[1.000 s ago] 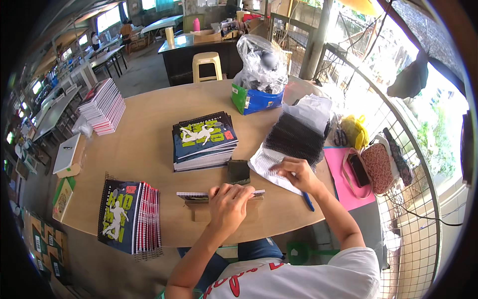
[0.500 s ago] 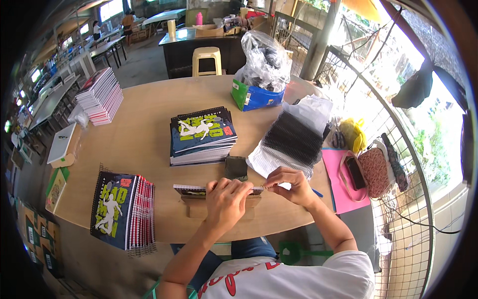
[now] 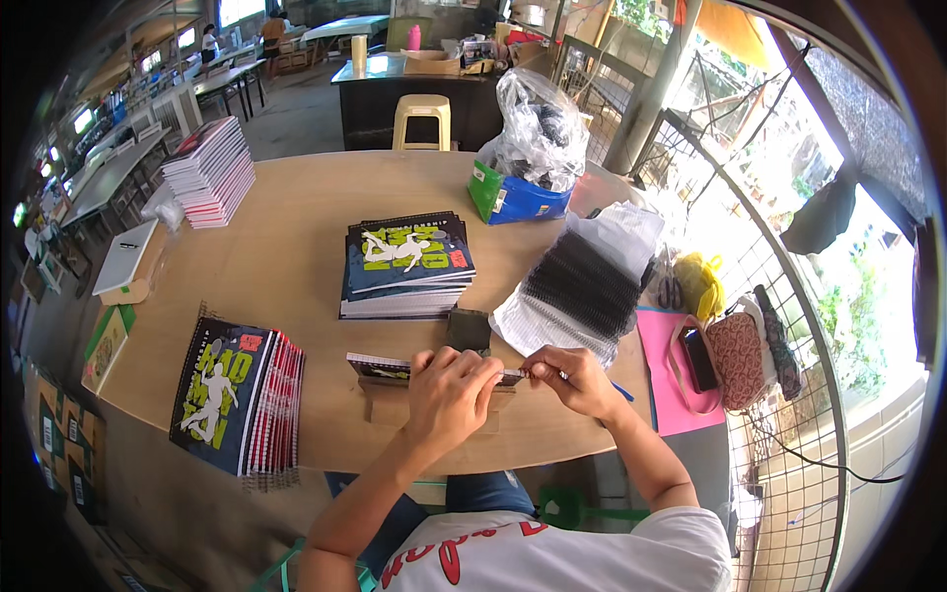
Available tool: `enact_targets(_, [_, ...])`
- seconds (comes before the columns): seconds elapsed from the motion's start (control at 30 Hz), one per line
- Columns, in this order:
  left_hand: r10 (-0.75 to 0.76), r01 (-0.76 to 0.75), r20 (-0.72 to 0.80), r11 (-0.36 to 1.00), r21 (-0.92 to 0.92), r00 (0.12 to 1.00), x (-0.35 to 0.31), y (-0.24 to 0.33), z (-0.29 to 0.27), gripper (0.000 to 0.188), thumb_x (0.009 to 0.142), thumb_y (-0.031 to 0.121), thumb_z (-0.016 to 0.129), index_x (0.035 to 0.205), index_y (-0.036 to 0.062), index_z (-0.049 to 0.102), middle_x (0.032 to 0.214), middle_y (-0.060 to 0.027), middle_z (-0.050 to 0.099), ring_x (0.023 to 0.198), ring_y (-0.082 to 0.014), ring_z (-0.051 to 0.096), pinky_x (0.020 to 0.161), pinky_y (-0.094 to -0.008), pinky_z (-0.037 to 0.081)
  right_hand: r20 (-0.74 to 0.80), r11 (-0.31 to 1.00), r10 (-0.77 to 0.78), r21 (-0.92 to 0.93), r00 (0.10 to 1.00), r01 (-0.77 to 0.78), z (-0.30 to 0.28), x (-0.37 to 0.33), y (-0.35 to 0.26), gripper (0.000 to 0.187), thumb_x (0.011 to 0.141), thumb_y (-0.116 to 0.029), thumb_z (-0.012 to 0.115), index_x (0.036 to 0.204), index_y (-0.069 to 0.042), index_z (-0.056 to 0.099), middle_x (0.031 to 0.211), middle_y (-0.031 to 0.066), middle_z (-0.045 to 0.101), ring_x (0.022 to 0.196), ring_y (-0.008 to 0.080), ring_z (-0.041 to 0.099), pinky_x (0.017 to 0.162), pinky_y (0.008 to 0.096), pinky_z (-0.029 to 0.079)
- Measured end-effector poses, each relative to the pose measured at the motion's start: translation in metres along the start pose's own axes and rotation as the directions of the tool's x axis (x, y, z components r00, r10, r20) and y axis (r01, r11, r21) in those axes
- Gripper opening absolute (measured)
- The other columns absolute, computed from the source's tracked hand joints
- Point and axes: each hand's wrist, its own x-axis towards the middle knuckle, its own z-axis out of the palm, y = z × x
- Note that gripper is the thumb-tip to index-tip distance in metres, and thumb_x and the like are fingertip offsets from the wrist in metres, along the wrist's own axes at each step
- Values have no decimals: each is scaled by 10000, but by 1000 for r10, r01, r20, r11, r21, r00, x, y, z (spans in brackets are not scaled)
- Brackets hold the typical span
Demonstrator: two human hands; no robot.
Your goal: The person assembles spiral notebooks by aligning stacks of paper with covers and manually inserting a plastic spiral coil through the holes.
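Observation:
A notebook point(image 3: 377, 367) stands spine up in a small wooden holder point(image 3: 385, 400) near the table's front edge. My left hand point(image 3: 449, 395) is closed over its top edge, fingers bent across the spine. At the spine's right end, my right hand point(image 3: 572, 380) pinches a small, thin piece between thumb and fingers. It looks like the end of a binding coil, but the fingers hide most of it. Just behind the notebook lies a dark square block point(image 3: 469, 330). Black binding coils point(image 3: 582, 286) rest on white paper to the right, beyond my right hand.
A stack of notebooks point(image 3: 406, 261) stands mid-table, with coil-bound notebooks point(image 3: 227, 395) at left and another pile point(image 3: 209, 173) far left. At the back is a blue-green box point(image 3: 523, 197) with plastic bags. A pink folder point(image 3: 671, 365), phone point(image 3: 698, 358) and patterned pouch point(image 3: 735, 360) lie right.
My right hand's fingers have drawn in tighter at the spine's right end. My left hand stays on the notebook. The whole view has shifted slightly.

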Motion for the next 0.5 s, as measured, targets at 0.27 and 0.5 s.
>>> enact_targets(0.27, [9,-9,13,1000,-18,1000,-7,4,-2,64,877,183,711,920,185,664,818,48,644,799,-190,591,798,-373,353,-121,994,-52,-104,991,40,14,2,-27,173,842,-59,767,955,-10,645,883,103,631,750,252,633,634,356,506])
enact_targets(0.5, [20,-20,-10,1000,-24,1000,-10,3,2,86,871,188,704,937,185,649,812,48,632,816,-178,580,800,-381,350,-255,984,-147,-134,956,115,25,3,-47,178,786,-73,789,895,-46,651,853,73,633,811,304,635,668,408,506])
